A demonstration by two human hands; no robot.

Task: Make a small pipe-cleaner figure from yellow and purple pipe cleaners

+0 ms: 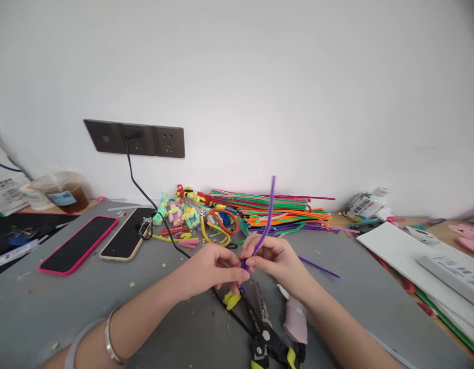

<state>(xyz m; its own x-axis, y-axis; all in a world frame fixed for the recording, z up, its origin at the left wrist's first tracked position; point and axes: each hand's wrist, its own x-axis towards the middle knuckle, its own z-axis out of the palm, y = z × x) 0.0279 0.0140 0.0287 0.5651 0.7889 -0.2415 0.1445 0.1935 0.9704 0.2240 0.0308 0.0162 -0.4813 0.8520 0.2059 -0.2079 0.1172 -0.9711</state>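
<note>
A purple pipe cleaner (267, 225) is pinched between both hands over the middle of the grey mat, one end pointing up. My left hand (217, 269) closes thumb and fingers on its lower part. My right hand (273, 259) grips it just above, fingertips nearly meeting the left ones. What lies between the fingertips is partly hidden. Below the hands rest black pliers with yellow grips (265, 335), a yellow fuzzy piece (231, 300) and a pale pink tool (295, 320). Another purple pipe cleaner (319, 266) lies on the mat to the right.
Bundled coloured pipe cleaners (287, 218) and small fuzzy figures (179, 212) line the wall. Two phones (79, 245) lie left, near a black cable (139, 187) from the wall sockets (135, 138). A drink cup (65, 192) stands far left. White boards (398, 256) lie right.
</note>
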